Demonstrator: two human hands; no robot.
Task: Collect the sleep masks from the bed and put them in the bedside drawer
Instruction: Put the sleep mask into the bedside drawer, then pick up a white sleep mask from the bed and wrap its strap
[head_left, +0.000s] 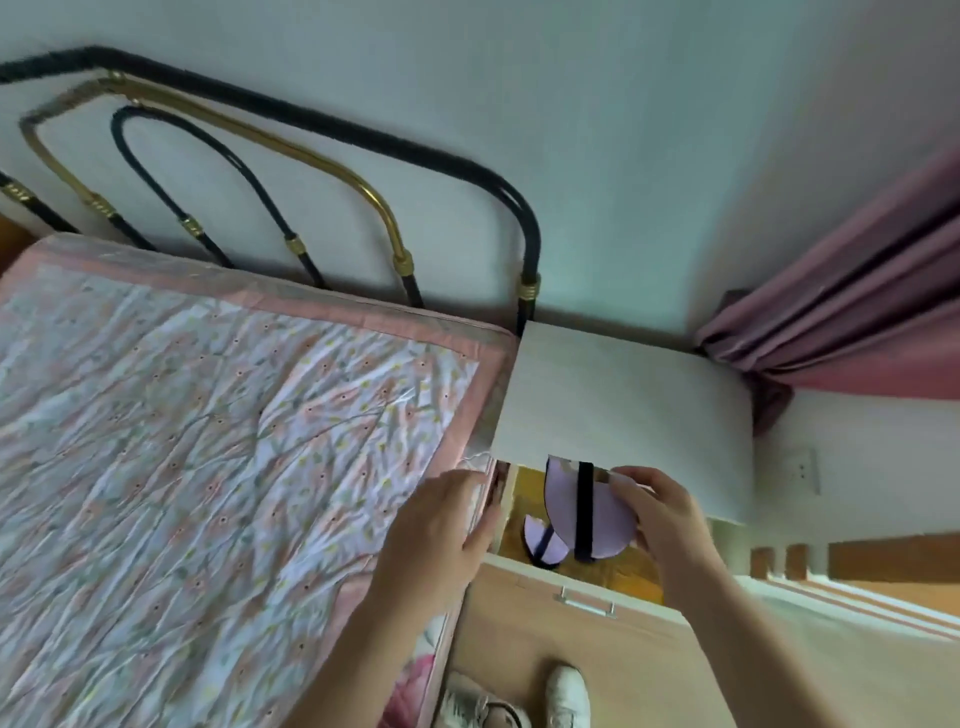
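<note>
The right hand (660, 512) is pinching a lilac sleep mask (582, 512) by its right edge, fingers closed on the fabric, and is holding it just above the open bedside drawer (524, 571). The left hand (441, 525) is hanging loosely curled at the mattress edge, at nine o'clock from the mask; whether it is touching the quilt or holding anything cannot be told.

The held mask is showing a black elastic strap (584, 509) running down its face. Judged from its drape, it is light, soft and limp, not fragile, and unlikely to slip; an edge pinch or a hook through the strap should serve.

Count: two masks in view. The second mask (540, 543), same lilac with a dark strap, is lying inside the drawer at seven o'clock from the held one. None is showing on the visible part of the bed (208, 441), whose floral quilt is lying flat.

One white bedside cabinet (623, 395) is standing at twelve o'clock of the drawer, one metal headboard (311, 171) at ten o'clock, one pink curtain (857, 312) at two o'clock.
</note>
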